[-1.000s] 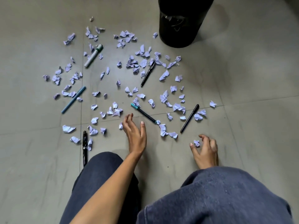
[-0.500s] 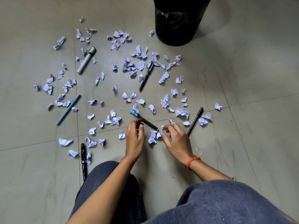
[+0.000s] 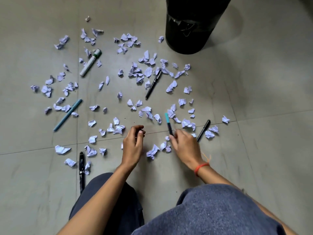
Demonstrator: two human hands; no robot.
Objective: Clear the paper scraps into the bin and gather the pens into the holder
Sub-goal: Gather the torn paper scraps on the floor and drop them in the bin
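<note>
Several crumpled lilac paper scraps (image 3: pixel 148 72) lie scattered over the grey tiled floor. My right hand (image 3: pixel 184 146) grips a black pen with a teal cap (image 3: pixel 168 123) and holds it tilted up off the floor. My left hand (image 3: pixel 133 145) hovers beside it with the fingers curled in and nothing visible in them. On the floor lie a white marker with a green cap (image 3: pixel 90 62), a light blue pen (image 3: pixel 67 115), a black pen (image 3: pixel 153 84) in the middle, another black pen (image 3: pixel 203 130) at the right, and a glossy black pen (image 3: pixel 81 168) by my left knee. No pen holder is in view.
A black bin (image 3: pixel 193 24) with a bag liner stands at the top, right of the scraps. My knees in dark trousers (image 3: pixel 211 211) fill the bottom of the view. Bare floor (image 3: pixel 262 99) stretches to the right.
My right hand has lifted the teal-capped pen off the floor and turned it upright. My left hand has let go of the pen's end and curled shut.
</note>
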